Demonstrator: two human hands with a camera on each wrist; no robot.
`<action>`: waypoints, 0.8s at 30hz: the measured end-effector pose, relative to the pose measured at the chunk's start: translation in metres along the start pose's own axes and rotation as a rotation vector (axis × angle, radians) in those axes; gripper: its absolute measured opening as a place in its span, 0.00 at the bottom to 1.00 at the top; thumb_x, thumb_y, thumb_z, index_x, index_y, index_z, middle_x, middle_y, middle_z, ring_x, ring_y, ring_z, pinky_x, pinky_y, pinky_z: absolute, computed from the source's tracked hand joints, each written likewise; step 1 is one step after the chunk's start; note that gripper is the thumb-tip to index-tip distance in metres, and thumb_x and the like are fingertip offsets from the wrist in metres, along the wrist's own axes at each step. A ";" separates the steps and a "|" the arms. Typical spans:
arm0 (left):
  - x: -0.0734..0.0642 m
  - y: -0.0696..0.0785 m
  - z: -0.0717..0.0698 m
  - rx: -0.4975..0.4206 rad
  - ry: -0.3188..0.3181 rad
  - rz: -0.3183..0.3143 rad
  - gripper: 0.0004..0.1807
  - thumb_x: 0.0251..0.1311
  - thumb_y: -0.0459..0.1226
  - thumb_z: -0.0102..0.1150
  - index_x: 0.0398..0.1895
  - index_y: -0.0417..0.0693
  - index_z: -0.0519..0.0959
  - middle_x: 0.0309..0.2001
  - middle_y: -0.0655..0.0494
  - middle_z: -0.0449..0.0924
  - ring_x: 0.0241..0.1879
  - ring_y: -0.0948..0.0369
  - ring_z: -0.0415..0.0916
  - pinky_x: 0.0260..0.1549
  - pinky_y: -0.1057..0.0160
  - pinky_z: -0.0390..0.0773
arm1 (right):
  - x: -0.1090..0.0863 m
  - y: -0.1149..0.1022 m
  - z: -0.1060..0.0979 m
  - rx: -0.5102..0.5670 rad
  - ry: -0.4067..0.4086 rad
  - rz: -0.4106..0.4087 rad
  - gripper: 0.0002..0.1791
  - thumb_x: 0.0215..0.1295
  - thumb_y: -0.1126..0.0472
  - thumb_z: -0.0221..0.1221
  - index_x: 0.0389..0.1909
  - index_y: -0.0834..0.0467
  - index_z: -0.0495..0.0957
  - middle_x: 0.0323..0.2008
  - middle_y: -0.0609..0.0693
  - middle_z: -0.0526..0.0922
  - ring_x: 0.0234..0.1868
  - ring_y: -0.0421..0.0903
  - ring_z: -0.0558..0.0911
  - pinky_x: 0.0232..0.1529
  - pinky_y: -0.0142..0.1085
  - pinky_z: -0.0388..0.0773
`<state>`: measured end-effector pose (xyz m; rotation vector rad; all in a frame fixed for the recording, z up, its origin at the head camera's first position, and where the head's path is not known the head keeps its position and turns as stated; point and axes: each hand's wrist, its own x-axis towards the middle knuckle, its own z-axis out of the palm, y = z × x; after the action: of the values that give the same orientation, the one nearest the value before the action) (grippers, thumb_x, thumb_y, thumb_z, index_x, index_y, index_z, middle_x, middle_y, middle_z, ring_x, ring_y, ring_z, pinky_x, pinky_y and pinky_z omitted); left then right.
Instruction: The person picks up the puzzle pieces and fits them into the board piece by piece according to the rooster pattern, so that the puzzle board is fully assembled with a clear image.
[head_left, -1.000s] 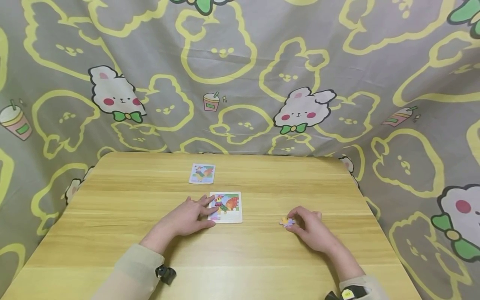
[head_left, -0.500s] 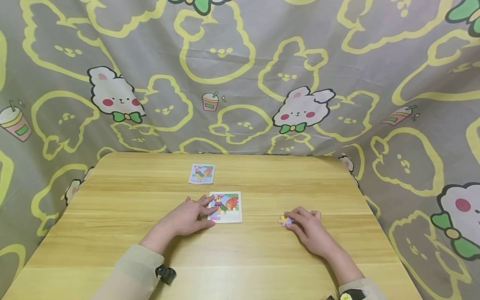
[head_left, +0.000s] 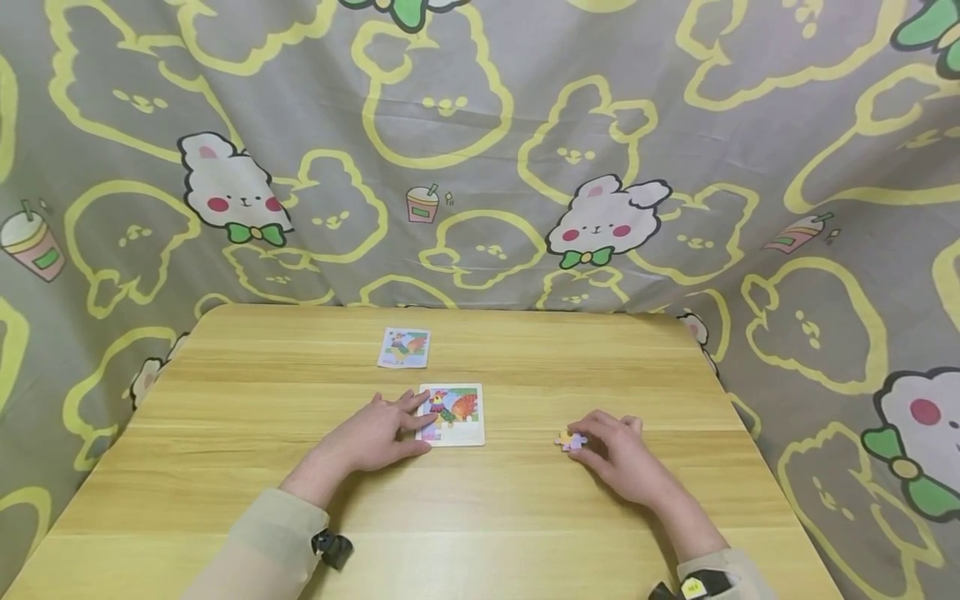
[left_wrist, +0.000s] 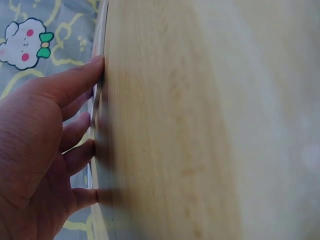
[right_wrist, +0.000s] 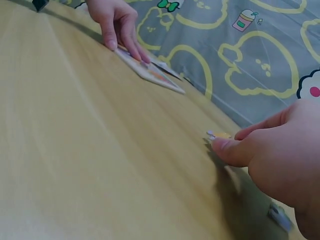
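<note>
My left hand (head_left: 378, 432) rests with spread fingers on the left edge of a jigsaw puzzle (head_left: 467, 432) in a white frame. A colourful rooster fills its upper part, while white backing shows at the lower right. To the right, my right hand (head_left: 622, 454) pinches a loose jigsaw piece (head_left: 568, 440), yellow and lilac, between thumb and fingers. In the right wrist view that piece (right_wrist: 218, 135) is held just off the wood, partly covered by the thumb. From the left wrist, the fingers (left_wrist: 80, 82) lie along the frame's edge, and the picture is out of sight.
A card with a rooster picture (head_left: 403, 347) lies behind the puzzle. Both lie on a wooden table (head_left: 480, 517). A small greyish object (right_wrist: 280, 217), blurred, is under the right hand. Patterned grey cloth (head_left: 480, 167) hangs behind and beside the table.
The jigsaw piece has turned in my right fingers and shifted slightly left, so more of its face shows. My left hand stays in place on the puzzle.
</note>
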<state>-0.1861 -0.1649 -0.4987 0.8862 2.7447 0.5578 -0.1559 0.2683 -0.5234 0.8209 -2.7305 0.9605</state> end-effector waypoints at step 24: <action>0.000 0.001 -0.001 -0.009 0.010 0.001 0.29 0.72 0.53 0.65 0.72 0.53 0.79 0.80 0.48 0.61 0.79 0.42 0.56 0.70 0.23 0.51 | 0.053 -0.040 0.026 0.129 -0.061 -0.085 0.19 0.71 0.52 0.70 0.58 0.54 0.85 0.41 0.33 0.81 0.38 0.37 0.77 0.49 0.45 0.53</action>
<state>-0.1856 -0.1647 -0.4977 0.8850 2.7484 0.5752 -0.1779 0.2026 -0.5073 0.9948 -2.6821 1.1215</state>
